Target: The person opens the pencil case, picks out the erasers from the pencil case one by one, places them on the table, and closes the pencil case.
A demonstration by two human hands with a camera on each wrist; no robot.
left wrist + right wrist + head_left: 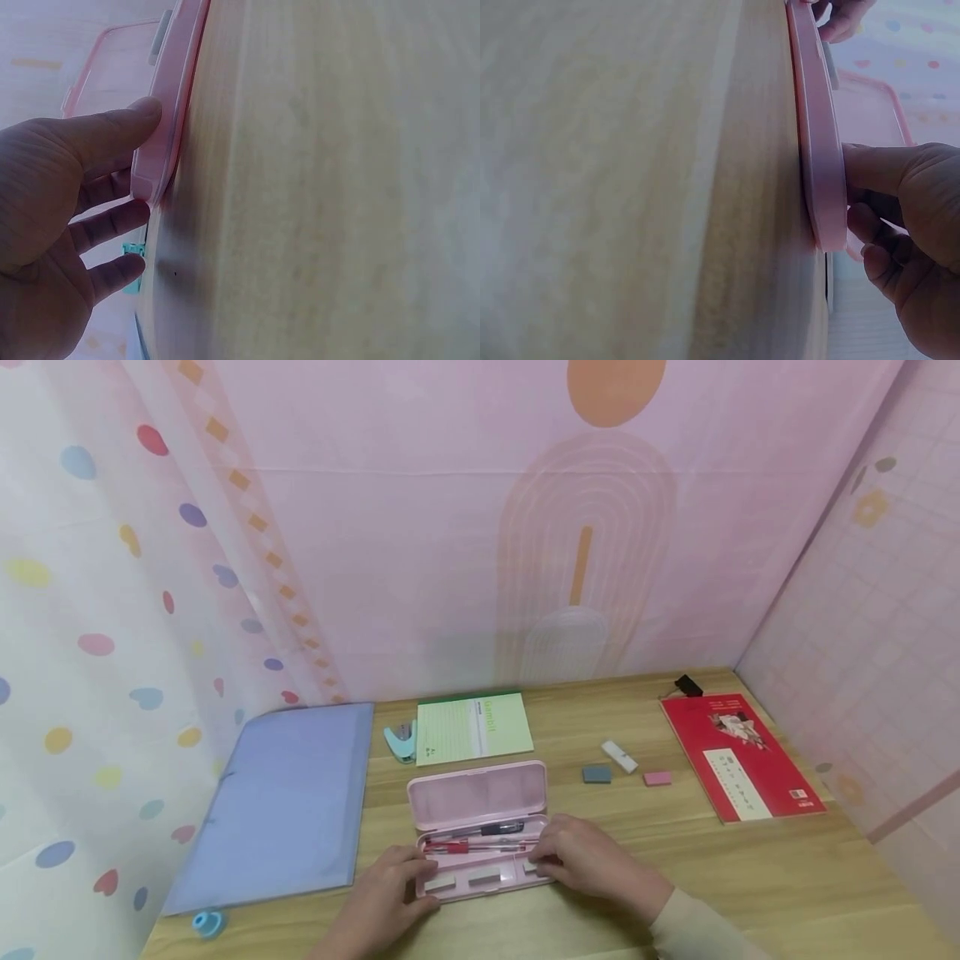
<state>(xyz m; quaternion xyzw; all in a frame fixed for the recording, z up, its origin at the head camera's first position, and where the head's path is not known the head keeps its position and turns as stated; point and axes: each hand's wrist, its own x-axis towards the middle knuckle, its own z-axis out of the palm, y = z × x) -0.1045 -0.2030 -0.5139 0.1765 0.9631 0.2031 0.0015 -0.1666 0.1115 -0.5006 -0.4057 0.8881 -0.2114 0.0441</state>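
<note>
A pink pencil case point(477, 797) lies on the table with its lid tipped back. In its rear section are several pens point(480, 847), one with a black grip and others red. Along the front section sit a pale block like an eraser point(440, 884) and a second pale block point(484, 877). My left hand point(386, 893) holds the case's left end, thumb point(124, 131) on the front wall and fingers around the corner. At the right end, my right hand point(588, 864) reaches over the rim and pinches a small pale eraser point(530, 866), mostly hidden by the fingers.
A blue folder point(281, 802) lies left, a light-blue cap-like piece point(208, 924) before it. Behind the case are a blue stapler point(402, 743) and green notebook point(472, 727). White point(618, 756), grey-blue point(597, 774) and pink erasers point(657, 779), a red booklet point(742, 756) and black clip point(687, 685) lie right.
</note>
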